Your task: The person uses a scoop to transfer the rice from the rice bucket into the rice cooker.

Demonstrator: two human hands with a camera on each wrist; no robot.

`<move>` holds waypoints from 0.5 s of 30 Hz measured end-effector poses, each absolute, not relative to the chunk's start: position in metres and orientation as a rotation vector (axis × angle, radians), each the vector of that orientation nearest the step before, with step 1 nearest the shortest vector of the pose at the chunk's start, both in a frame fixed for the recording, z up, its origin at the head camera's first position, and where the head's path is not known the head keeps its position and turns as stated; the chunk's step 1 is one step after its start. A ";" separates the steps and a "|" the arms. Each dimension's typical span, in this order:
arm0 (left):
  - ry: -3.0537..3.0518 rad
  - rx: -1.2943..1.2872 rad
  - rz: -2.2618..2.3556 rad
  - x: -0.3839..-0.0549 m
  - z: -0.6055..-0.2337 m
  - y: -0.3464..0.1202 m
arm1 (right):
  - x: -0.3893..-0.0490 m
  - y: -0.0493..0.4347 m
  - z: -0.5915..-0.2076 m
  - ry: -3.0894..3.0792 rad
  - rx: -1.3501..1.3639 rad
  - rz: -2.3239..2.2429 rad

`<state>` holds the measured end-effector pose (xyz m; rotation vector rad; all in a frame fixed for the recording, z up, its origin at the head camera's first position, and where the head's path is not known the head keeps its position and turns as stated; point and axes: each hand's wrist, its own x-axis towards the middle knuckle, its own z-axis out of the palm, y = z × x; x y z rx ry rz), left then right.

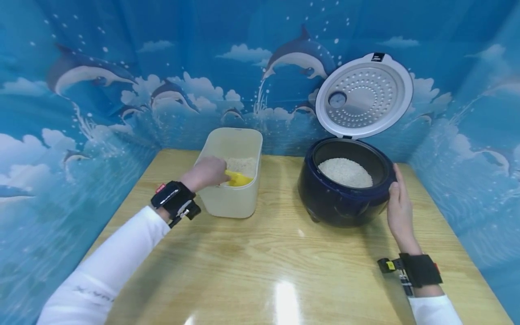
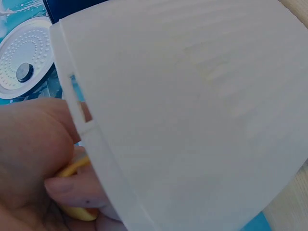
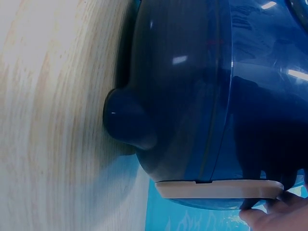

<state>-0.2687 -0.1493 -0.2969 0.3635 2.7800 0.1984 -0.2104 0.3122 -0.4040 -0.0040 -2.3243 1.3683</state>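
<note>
My left hand point(image 1: 208, 173) grips the handle of a yellow scoop point(image 1: 239, 179) inside a cream plastic bin point(image 1: 229, 203). Pale rice point(image 1: 243, 165) lies in that bin, around the scoop. The left wrist view shows the fingers curled round the yellow handle point(image 2: 83, 212) beside the bin's rim. To the right stands a dark blue rice cooker point(image 1: 343, 207) with its lid point(image 1: 364, 95) raised and white rice point(image 1: 345, 172) in its pot. Against the cooker's right side rests my right hand point(image 1: 400, 214), its fingers fairly straight near the light side handle point(image 3: 219, 189).
Bin and cooker stand apart toward the back of a wooden table point(image 1: 243, 262). Behind and beside the table hangs a blue curtain point(image 1: 227, 54) with dolphins. The raised lid leans back close to it.
</note>
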 end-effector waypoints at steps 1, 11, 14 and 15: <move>2.778 0.365 0.196 -0.269 -0.297 -0.150 | -0.210 0.312 -0.404 -2.323 -0.005 1.369; 2.736 0.353 0.179 -0.274 -0.301 -0.150 | -0.211 0.313 -0.403 -2.309 0.007 1.368; 2.695 0.361 0.182 -0.275 -0.304 -0.152 | -0.212 0.312 -0.403 -2.306 0.016 1.374; 2.680 0.359 0.184 -0.275 -0.305 -0.153 | -0.212 0.312 -0.403 -2.307 0.016 1.376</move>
